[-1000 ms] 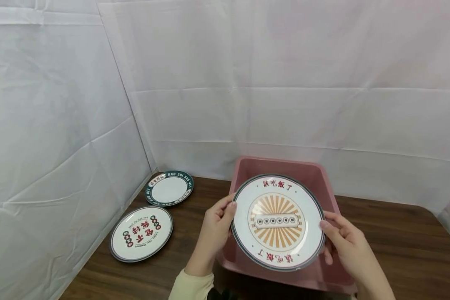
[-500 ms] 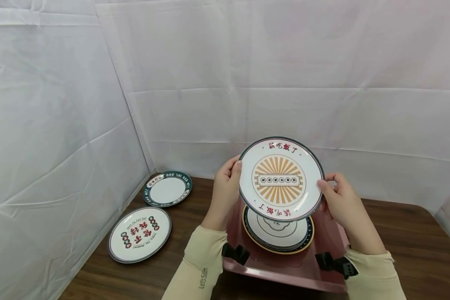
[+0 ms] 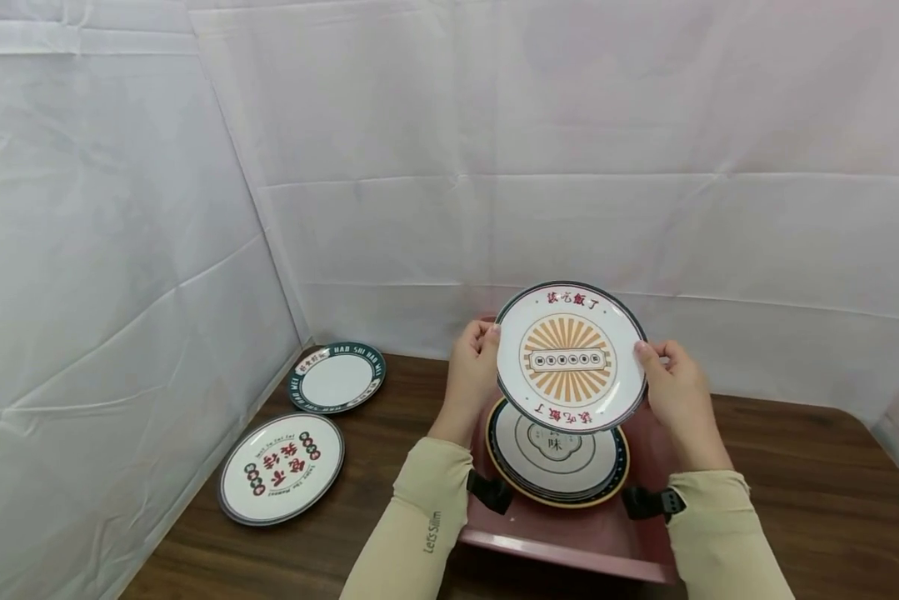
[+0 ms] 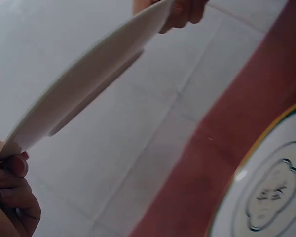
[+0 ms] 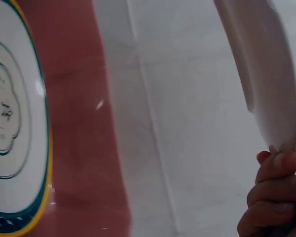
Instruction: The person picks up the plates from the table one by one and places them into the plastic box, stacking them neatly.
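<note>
Both hands hold up a white plate (image 3: 512, 375) with a dark rim, red characters and an orange sunburst in its middle. The left hand (image 3: 473, 375) pinches its left edge, and the right hand (image 3: 680, 392) pinches the right edge. In the left wrist view the underside of the plate (image 4: 89, 74) shows, with fingers at either end. Below it, a stack of plates (image 3: 520, 458) lies in a pink tub (image 3: 554, 533); the top one is white with a green emblem and a dark, yellow-edged rim. The held plate hides the stack's far part.
Left of the tub, a green-rimmed plate (image 3: 337, 377) and a white plate with red characters (image 3: 280, 471) lie on the brown wooden table (image 3: 779, 500). White cloth (image 3: 606, 167) hangs behind and at the left.
The hands have raised the sunburst plate and moved it away from the body, then slightly to the right. The stack in the tub has come into sight. The two plates at left have stayed put.
</note>
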Motion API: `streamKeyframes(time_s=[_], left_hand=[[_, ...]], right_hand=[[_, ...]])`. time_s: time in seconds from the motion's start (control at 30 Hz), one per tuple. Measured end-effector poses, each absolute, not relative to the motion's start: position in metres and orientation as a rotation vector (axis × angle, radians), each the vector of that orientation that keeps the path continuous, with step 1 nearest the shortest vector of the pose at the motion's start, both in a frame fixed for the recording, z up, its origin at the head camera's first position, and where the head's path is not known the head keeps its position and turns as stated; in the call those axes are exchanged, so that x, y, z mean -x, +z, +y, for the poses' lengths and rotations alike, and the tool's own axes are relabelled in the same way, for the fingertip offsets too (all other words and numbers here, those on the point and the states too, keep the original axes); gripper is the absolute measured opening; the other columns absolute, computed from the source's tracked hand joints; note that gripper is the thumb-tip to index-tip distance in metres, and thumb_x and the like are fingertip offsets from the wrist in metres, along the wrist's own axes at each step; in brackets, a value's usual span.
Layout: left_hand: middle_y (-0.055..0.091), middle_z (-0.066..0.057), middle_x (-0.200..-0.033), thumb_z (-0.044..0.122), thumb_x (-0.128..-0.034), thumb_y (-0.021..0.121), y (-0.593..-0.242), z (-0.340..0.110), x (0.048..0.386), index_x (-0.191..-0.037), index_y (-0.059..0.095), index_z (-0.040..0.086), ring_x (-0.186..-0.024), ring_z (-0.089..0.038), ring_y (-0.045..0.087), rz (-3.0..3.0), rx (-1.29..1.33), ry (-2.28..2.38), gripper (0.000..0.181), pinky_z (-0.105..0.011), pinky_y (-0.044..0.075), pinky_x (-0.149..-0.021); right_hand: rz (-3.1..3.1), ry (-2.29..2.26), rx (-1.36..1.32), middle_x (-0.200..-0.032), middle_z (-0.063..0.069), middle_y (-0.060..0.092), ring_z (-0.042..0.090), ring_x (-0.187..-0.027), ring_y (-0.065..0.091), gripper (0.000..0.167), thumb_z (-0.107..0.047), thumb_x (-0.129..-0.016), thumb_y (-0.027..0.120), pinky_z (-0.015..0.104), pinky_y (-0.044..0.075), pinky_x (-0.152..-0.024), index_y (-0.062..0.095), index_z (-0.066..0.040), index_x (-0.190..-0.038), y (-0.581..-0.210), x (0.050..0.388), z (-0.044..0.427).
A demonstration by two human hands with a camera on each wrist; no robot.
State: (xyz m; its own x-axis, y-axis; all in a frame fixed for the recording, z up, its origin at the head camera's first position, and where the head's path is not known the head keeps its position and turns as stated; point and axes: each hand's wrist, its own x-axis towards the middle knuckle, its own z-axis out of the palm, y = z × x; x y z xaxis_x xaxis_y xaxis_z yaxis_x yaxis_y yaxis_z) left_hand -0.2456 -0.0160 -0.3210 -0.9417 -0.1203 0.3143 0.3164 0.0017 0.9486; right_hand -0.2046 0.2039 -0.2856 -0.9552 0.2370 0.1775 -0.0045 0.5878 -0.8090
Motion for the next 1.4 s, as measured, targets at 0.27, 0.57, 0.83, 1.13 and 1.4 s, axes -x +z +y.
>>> streamKeyframes(time_s=[0.27,0.57,0.83,1.13,1.4], left_hand=[[0.057,-0.005,-0.071,0.022,-0.0985,0.047,-0.355,-0.005,0.260,-0.091,0.054,0.004,-0.059,-0.010,0.049,-2.107,0.059,-1.859,0.021,-0.022,0.041,-0.052],[0.062,-0.006,-0.074,0.026,-0.1001,0.041,-0.370,-0.004,0.264,-0.106,0.056,0.007,-0.064,-0.019,0.060,-2.651,0.010,-1.109,0.024,-0.033,0.046,-0.055],[0.066,-0.008,-0.081,0.024,-0.0953,0.048,-0.383,0.014,0.266,-0.130,0.048,0.003,-0.069,-0.020,0.063,-3.016,0.041,-0.429,0.041,-0.035,0.050,-0.056],[0.068,-0.004,-0.091,0.028,-0.0952,0.048,-0.395,0.019,0.260,-0.133,0.049,0.004,-0.073,-0.015,0.064,-3.111,0.227,-0.048,0.044,-0.031,0.051,-0.057],[0.067,-0.005,-0.093,0.027,-0.0944,0.049,-0.402,0.019,0.261,-0.126,0.053,0.002,-0.078,-0.015,0.063,-3.167,0.271,-0.037,0.040,-0.032,0.051,-0.059]], right_hand=[[-2.515,1.304,0.244,-0.058,0.003,0.046,0.013,-0.046,0.046,0.044,-0.042,-0.098,0.036,0.026,0.039,-0.042,0.048,0.001,-0.094,-0.323,0.216,0.209],[-2.795,0.898,0.183,-0.094,0.025,0.057,0.035,-0.083,0.054,0.045,-0.032,-0.101,0.030,0.044,0.044,-0.070,0.050,0.007,-0.114,-0.352,0.226,0.208],[-3.102,0.482,0.119,-0.103,0.034,0.056,0.044,-0.091,0.058,0.038,-0.013,-0.099,0.034,0.053,0.045,-0.075,0.044,0.014,-0.123,-0.370,0.234,0.211],[-3.220,0.320,0.041,-0.081,0.025,0.059,0.030,-0.070,0.057,0.027,-0.005,-0.092,0.040,0.047,0.047,-0.062,0.052,0.017,-0.101,-0.379,0.232,0.213],[-3.257,0.202,0.075,-0.087,0.030,0.059,0.038,-0.077,0.059,0.032,-0.006,-0.089,0.041,0.051,0.047,-0.066,0.047,0.021,-0.106,-0.382,0.232,0.209]])
